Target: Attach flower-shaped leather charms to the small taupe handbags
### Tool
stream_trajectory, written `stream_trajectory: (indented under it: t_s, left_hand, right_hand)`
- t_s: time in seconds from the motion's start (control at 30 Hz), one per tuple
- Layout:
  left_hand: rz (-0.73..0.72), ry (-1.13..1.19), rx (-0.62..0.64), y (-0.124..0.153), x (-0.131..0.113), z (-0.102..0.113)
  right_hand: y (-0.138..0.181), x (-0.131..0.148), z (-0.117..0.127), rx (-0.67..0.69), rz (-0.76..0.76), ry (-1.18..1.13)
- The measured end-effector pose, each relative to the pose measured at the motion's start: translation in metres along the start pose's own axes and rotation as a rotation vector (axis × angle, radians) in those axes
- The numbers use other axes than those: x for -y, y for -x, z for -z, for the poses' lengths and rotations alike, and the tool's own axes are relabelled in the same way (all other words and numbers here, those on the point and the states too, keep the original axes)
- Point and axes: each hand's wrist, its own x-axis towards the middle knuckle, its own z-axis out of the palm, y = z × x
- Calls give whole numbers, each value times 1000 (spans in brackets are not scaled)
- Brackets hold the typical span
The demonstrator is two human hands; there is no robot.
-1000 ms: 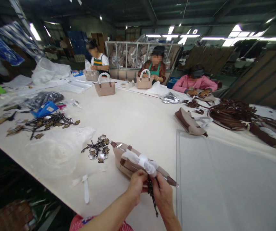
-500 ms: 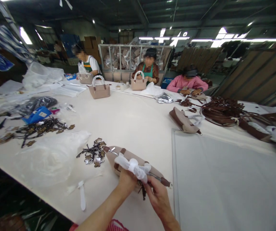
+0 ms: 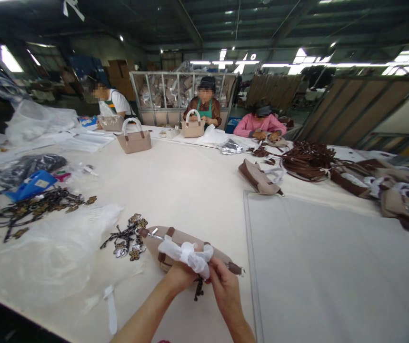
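Pinching white wrapping (image 3: 189,256), right hand (image 3: 225,284) has the bag (image 3: 190,237) just beyond; left hand (image 3: 181,277), grip unclear.

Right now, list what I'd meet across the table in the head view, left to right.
Blue packet, loose cluster of leopard-print charms, left hand, right hand, two-tone bag lying on the table, coil of brown straps, bag pile.

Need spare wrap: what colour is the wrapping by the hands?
The wrapping is white, best seen in the head view.
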Motion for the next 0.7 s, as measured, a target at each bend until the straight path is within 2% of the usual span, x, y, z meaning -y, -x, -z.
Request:
stream_trajectory:
  t_s: [0.2,0.33,0.5,0.57,0.63,0.7]
  left_hand:
    - [-224,-218,16,-2,-1,-2]
    - [-283,-312,-10,-5,3,2]
    - [-308,-399,-4,-9,8,4]
    - [-301,-419,-1,-9,9,5]
    - [-328,-459,-15,-6,12,6]
    - [-438,-544,-57,0,17,8]
  right_hand:
    - [0,-3,-7,-113,36,98]
    - [-2,-8,-6,-128,0,125]
    - [4,-12,10,-153,7,260]
    - [11,-12,12,-175,-57,242]
    - [18,-12,8,-176,-199,79]
    - [21,-11,2,-168,-332,-116]
